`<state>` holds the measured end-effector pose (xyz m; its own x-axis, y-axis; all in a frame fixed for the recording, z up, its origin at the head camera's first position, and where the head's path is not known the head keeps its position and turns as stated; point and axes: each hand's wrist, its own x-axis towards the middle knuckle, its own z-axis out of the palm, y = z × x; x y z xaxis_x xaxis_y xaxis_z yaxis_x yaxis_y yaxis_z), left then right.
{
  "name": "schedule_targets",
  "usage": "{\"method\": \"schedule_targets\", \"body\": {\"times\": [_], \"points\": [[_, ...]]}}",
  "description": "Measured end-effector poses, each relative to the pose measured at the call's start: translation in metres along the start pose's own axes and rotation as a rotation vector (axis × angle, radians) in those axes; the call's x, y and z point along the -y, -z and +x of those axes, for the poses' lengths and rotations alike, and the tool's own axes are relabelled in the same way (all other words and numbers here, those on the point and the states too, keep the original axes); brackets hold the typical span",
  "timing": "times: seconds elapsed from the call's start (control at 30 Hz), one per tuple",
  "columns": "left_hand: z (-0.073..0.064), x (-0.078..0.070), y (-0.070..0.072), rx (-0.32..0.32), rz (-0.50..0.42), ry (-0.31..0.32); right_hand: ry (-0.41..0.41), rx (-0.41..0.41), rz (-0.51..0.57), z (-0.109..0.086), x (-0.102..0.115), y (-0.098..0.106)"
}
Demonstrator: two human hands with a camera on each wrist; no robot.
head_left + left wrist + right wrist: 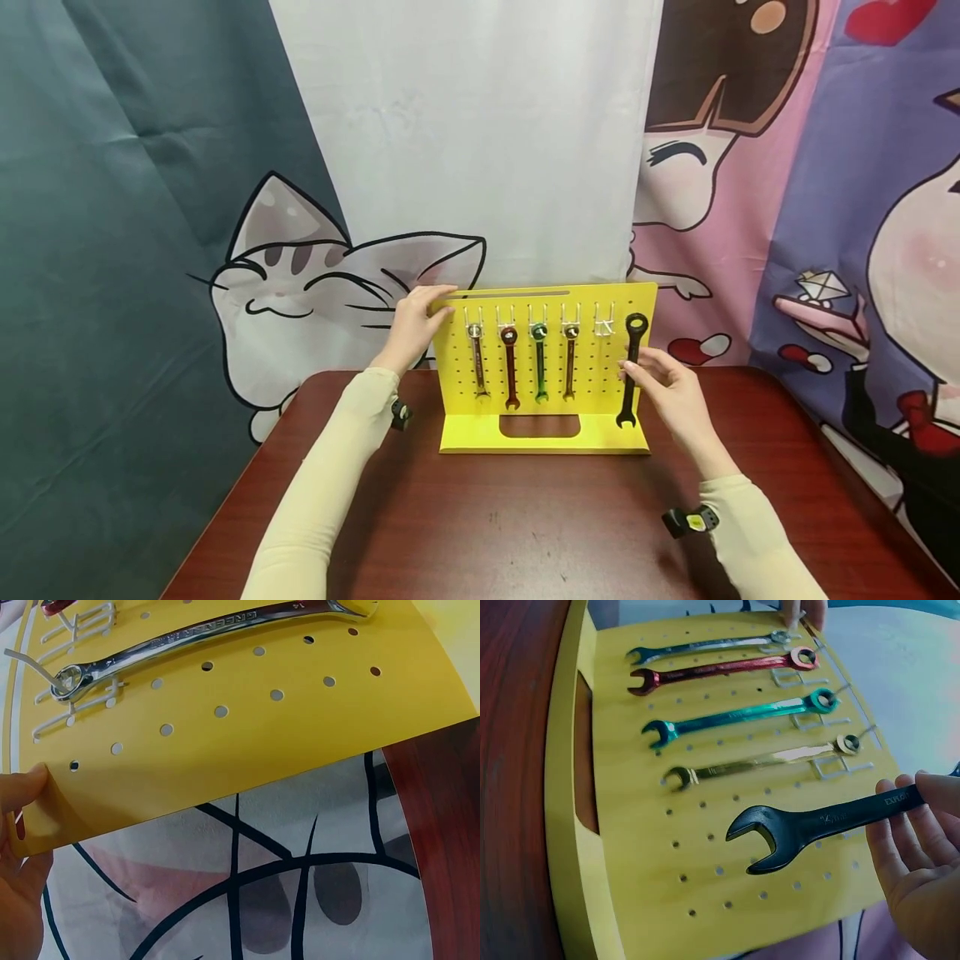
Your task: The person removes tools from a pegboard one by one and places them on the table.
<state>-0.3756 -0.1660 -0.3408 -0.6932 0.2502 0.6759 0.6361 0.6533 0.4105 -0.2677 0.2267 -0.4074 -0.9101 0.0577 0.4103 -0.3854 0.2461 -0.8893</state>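
My left hand [412, 325] grips the upper left corner of a yellow pegboard stand [454, 358], its thumb on the front face. In my right hand [672, 393] is a black combination wrench [629, 398], pinched by the handle in front of the board's right side, ring end up and open jaw down. White hooks carry a silver wrench [187, 639], a red wrench [720, 669], a green wrench [739, 716] and a gold wrench [765, 760] by their ring ends. Another white hook [604, 323] sits between the gold wrench and the black one.
The stand rests on a reddish-brown table [525, 517], its base having a cut-out slot at the front. Behind hangs a cloth backdrop [480, 150] printed with cartoon figures, close to the table's back edge.
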Motion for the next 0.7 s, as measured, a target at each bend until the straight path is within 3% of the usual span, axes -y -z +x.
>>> {"method": "schedule_targets", "body": {"times": [0.4, 0.7], "points": [[0.002, 0.003, 0.002, -0.018, 0.005, -0.026, -0.046, -0.038, -0.031, -0.002, -0.007, 0.044], [-0.001, -0.001, 0.001, 0.001, -0.019, 0.000, -0.134, -0.022, -0.108, -0.008, -0.028, 0.057]]}}
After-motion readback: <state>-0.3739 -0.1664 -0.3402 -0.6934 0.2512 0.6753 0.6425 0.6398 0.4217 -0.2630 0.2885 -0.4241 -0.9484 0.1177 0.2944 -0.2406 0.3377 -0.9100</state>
